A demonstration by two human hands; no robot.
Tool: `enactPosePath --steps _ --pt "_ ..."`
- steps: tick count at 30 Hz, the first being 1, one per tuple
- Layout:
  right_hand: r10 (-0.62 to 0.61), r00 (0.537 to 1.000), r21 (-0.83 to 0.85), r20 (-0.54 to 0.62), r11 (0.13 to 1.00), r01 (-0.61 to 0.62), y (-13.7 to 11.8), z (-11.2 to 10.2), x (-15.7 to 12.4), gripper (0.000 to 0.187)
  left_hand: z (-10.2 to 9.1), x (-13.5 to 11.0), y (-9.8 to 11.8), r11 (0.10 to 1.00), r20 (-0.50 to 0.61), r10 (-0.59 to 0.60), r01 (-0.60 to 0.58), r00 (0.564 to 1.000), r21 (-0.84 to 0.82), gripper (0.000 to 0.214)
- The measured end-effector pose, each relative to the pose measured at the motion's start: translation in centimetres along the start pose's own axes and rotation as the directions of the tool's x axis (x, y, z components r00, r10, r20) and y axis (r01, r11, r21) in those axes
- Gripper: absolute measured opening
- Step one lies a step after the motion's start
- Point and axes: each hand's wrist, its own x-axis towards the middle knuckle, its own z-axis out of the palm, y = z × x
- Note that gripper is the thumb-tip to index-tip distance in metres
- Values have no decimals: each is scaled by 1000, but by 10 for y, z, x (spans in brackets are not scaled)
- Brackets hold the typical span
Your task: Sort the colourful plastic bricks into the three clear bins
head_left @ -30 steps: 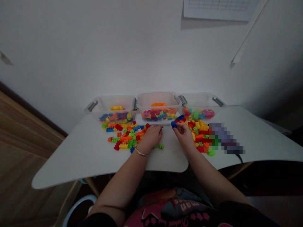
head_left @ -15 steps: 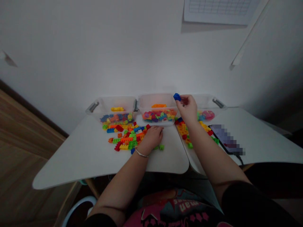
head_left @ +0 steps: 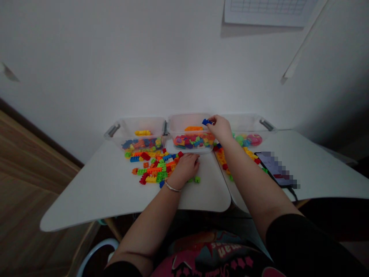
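My right hand [head_left: 220, 128] is raised over the right end of the middle clear plastic bin [head_left: 178, 120]. Its fingers pinch a blue toy building brick [head_left: 206, 122]. Below it, that bin holds mixed colourful bricks [head_left: 193, 141] and an orange piece [head_left: 194, 128]. My left hand [head_left: 186, 167] rests low at the right side of a loose pile of toy bricks [head_left: 158, 169], fingers curled in; whatever they may hold is hidden. A small green brick [head_left: 197, 179] lies just right of its wrist.
A left bin [head_left: 129, 123] and a right bin [head_left: 245, 120] flank the middle one against the wall. More bricks [head_left: 221, 157] lie on the right table, partly behind my right forearm. A phone with a cable [head_left: 273, 167] lies beside them. A seam divides the two white tabletops [head_left: 207, 198].
My right hand has moved left and slightly down with the blue brick, which now hangs over the middle bin. My left hand has stayed in place.
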Motion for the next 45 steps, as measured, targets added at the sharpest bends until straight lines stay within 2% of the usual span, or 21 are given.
enactPosePath --steps 8,10,12,14,16,21,24,27,30,33,35,38,41,43,45 --pt "-1 1000 98 -8 995 2 5 2 1 18 -4 -2 2 1000 2 18 -18 1000 3 32" --pt "1 999 196 -52 981 9 6 0 1 21 -4 -2 3 1000 4 19 -19 1000 -2 32" --pt "-25 990 317 -137 946 67 4 -5 -4 24 -4 -2 3 1000 9 13 -13 1000 -9 33" --pt "-61 975 404 -214 903 145 2 -9 -17 25 -3 -1 2 1000 5 -2 2 1000 -30 34" --pt "-87 969 444 -230 877 184 0 -10 -38 26 -1 0 1 997 -15 -31 30 999 -77 36" --pt "-168 986 479 -19 864 156 7 8 -108 21 3 2 -5 948 -75 -121 93 990 -304 40" --pt "-272 953 420 134 887 194 17 25 -138 19 2 2 -8 910 -104 -154 100 983 -402 41" --pt "-371 901 359 224 891 277 22 36 -152 22 1 2 -9 885 -103 -183 118 978 -451 42" --pt "-420 868 328 265 886 329 23 41 -158 29 0 1 -8 865 -92 -202 133 975 -484 41" --pt "-435 851 270 295 892 362 21 41 -161 32 0 1 -8 852 -108 -190 109 976 -512 40" --pt "-416 857 214 305 907 364 20 39 -162 28 -3 0 -7 851 -139 -163 68 977 -521 41" --pt "-348 893 127 285 937 325 21 35 -161 23 -16 -1 -3 895 -200 -91 -8 976 -446 37" --pt "-276 932 77 235 961 265 23 32 -159 23 -36 -8 2 958 -242 6 -75 970 -276 32" --pt "-266 944 87 195 964 253 22 30 -159 26 -48 -16 3 987 -266 -16 -28 964 -160 27" --pt "-302 937 132 176 950 282 20 27 -160 30 -58 -27 -1 988 -323 -151 149 934 -32 27"
